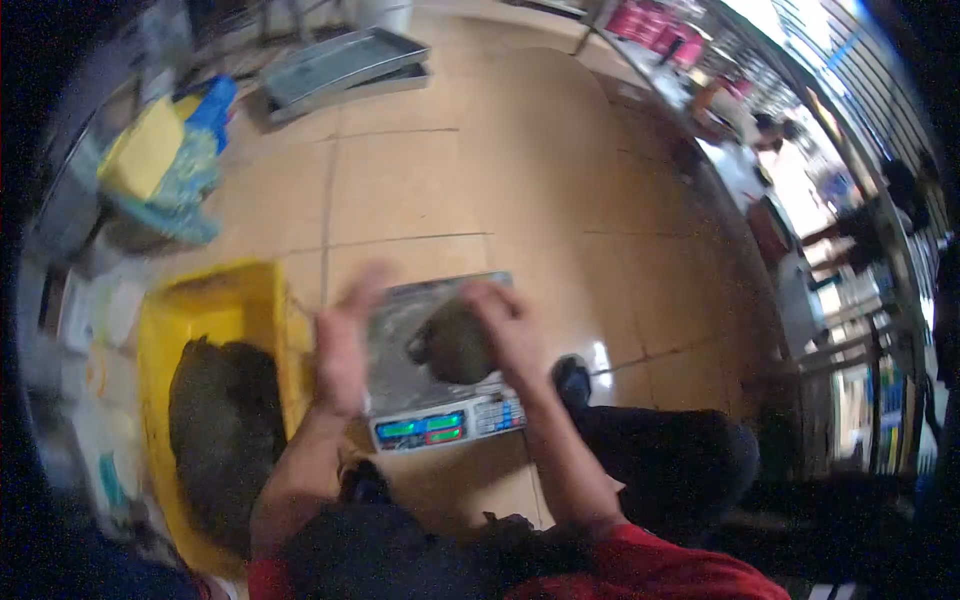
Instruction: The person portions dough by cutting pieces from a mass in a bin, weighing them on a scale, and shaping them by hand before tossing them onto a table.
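Note:
A digital scale [446,428] with a lit green and red display sits on the floor in front of me. Over its metal pan [390,370] is a dark, rounded, dough-like lump [462,352]. My right hand [508,330] grips the lump from its right side, fingers curled over the top. To the left of the pan, my left hand [342,345] is apart from the lump, blurred by motion, its fingers stretched and nothing in them. A yellow tub [215,285] beside it holds a large, dark, smooth mass [225,430] of similar colour.
Metal trays [345,75] lie on the tiled floor ahead. Far left, a yellow and blue bundle with plastic wrap [165,160] rests on a container. A long table [730,170] runs along the right, with people [860,230] behind it. My knee [690,450] is beside the scale.

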`<state>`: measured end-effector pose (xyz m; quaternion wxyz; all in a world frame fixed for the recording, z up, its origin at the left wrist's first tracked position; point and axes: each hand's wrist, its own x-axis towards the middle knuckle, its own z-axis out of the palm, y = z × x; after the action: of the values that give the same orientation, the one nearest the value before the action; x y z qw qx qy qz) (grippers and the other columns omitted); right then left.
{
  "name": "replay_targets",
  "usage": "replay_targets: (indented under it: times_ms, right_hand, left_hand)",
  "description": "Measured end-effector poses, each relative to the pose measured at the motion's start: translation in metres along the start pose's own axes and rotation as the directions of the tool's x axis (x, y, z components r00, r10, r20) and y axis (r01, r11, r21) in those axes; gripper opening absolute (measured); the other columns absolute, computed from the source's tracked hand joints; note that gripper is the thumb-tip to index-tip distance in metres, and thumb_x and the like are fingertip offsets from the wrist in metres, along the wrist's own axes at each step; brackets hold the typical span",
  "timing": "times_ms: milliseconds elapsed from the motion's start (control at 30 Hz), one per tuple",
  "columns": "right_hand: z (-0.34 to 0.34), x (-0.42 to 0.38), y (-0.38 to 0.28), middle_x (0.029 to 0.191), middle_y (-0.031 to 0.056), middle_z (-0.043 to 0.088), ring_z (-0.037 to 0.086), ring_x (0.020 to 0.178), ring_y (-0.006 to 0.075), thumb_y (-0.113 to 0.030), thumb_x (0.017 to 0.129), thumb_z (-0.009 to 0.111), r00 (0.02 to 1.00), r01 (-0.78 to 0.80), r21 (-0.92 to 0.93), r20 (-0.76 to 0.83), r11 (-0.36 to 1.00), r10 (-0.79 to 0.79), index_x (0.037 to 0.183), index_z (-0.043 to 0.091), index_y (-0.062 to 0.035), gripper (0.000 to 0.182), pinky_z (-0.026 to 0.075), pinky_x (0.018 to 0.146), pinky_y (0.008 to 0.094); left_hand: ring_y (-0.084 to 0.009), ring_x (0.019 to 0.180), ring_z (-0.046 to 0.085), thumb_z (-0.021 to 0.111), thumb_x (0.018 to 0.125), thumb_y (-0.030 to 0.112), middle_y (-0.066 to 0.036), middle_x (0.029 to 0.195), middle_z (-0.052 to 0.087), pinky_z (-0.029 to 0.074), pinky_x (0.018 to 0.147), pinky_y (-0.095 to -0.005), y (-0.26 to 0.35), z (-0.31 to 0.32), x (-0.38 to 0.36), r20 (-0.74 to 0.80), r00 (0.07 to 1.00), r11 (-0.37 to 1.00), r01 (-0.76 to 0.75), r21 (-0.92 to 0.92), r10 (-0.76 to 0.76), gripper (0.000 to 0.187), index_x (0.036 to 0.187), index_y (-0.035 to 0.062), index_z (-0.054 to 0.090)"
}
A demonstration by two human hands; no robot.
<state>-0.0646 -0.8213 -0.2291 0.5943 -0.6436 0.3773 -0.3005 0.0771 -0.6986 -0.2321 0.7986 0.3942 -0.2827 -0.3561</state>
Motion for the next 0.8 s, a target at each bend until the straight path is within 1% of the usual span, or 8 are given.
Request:
replay_targets:
  times_ms: [133, 267, 333, 400, 467, 633, 700, 800]
  right_hand:
    - [0.054, 0.002, 0.142, 0.122, 0.0164, 0.053, 0.049, 0.113, 0.0322, -0.037, 0.083, 0.051, 0.966, 0.255, -0.893, 0.255, 0.372, -0.049, 0.114, 0.057, -0.0081, 0.043, 0.033, 0.097, 0.0509]
    - [0.051, -0.006, 0.141, 0.137, 0.0182, 0.039, 0.037, 0.127, 0.0330, -0.046, 0.087, 0.042, 0.946, 0.319, -0.886, 0.272, 0.337, -0.179, 0.129, 0.044, -0.0078, 0.057, 0.021, 0.105, 0.0535]
    - [0.050, 0.012, 0.136, 0.138, 0.0183, 0.037, 0.035, 0.128, 0.0343, -0.048, 0.087, 0.041, 0.967, 0.206, -0.815, 0.255, 0.542, 0.016, 0.131, 0.043, -0.0080, 0.059, 0.022, 0.105, 0.0516]
    - [0.033, 0.043, 0.129, 0.139, 0.0185, 0.036, 0.035, 0.127, 0.0358, -0.050, 0.088, 0.041, 0.880, -0.140, -0.622, 0.278, 0.770, 0.385, 0.132, 0.042, -0.0082, 0.061, 0.024, 0.105, 0.0502]
    - [0.022, 0.034, 0.120, 0.122, 0.0223, 0.051, 0.050, 0.113, 0.0339, -0.051, 0.083, 0.047, 0.984, -0.152, -0.784, -0.059, 0.602, 0.171, 0.125, 0.046, -0.0042, 0.064, 0.042, 0.093, 0.0451]
    - [0.007, 0.029, 0.145, 0.103, 0.0191, 0.063, 0.060, 0.097, 0.0344, -0.069, 0.072, 0.051, 0.911, -0.127, -0.679, 0.209, 0.723, 0.356, 0.102, 0.063, 0.0002, 0.077, 0.048, 0.081, 0.0438]
    - [0.010, 0.010, 0.141, 0.104, 0.0174, 0.063, 0.059, 0.100, 0.0332, -0.067, 0.072, 0.054, 0.954, -0.117, -0.564, 0.166, 0.818, 0.251, 0.105, 0.062, -0.0003, 0.075, 0.047, 0.082, 0.0425]
    - [-0.016, 0.001, 0.127, 0.100, 0.0108, 0.064, 0.058, 0.096, 0.0244, -0.054, 0.075, 0.063, 0.967, -0.179, 0.121, 0.207, 0.976, 0.152, 0.107, 0.062, -0.0047, 0.059, 0.044, 0.086, 0.0373]
  left_hand:
    - [-0.0236, 0.135, 0.023, 0.023, 0.090, 0.061, -0.012, 0.146, 0.026, 0.011, 0.111, -0.0396, -0.079, -0.071, 0.006, -0.166, 0.923, 0.876, 0.382, 0.294, -0.347, 0.077, 0.140, 0.0021, 0.025]
    - [-0.0266, 0.132, 0.027, 0.035, 0.080, 0.072, -0.010, 0.144, 0.030, 0.017, 0.108, -0.0447, -0.100, -0.030, -0.021, -0.450, 0.555, 0.565, 0.815, 0.127, -0.699, 0.086, 0.141, 0.0112, 0.028]
    - [-0.0289, 0.124, 0.037, 0.037, 0.073, 0.077, -0.009, 0.139, 0.037, 0.025, 0.104, -0.0492, -0.141, -0.067, -0.022, -0.153, 0.462, 0.482, 0.866, -0.134, -0.873, 0.090, 0.138, 0.0143, 0.034]
    - [-0.0299, 0.118, 0.042, 0.037, 0.074, 0.077, -0.009, 0.133, 0.043, 0.030, 0.100, -0.0499, -0.152, -0.069, -0.028, -0.050, 0.510, 0.511, 0.849, -0.135, -0.859, 0.087, 0.134, 0.0142, 0.038]
    - [-0.0306, 0.114, 0.046, 0.036, 0.075, 0.076, -0.009, 0.127, 0.050, 0.035, 0.096, -0.0496, -0.178, -0.074, -0.026, 0.050, 0.562, 0.553, 0.824, -0.122, -0.826, 0.083, 0.130, 0.0140, 0.045]
    - [-0.0305, 0.124, 0.037, 0.030, 0.076, 0.076, -0.010, 0.136, 0.038, 0.032, 0.100, -0.0467, -0.241, -0.104, -0.023, 0.334, 0.581, 0.511, 0.813, -0.278, -0.742, 0.087, 0.137, 0.0130, 0.034]
    - [-0.0307, 0.123, 0.036, 0.032, 0.078, 0.073, -0.011, 0.136, 0.037, 0.032, 0.100, -0.0479, -0.241, -0.090, 0.009, 0.285, 0.752, 0.771, 0.634, -0.063, -0.595, 0.085, 0.137, 0.0132, 0.032]
    - [-0.0310, 0.123, 0.035, 0.033, 0.080, 0.070, -0.013, 0.136, 0.035, 0.031, 0.100, -0.0497, -0.208, -0.093, 0.023, 0.247, 0.927, 0.941, 0.214, 0.264, -0.280, 0.081, 0.138, 0.0134, 0.029]
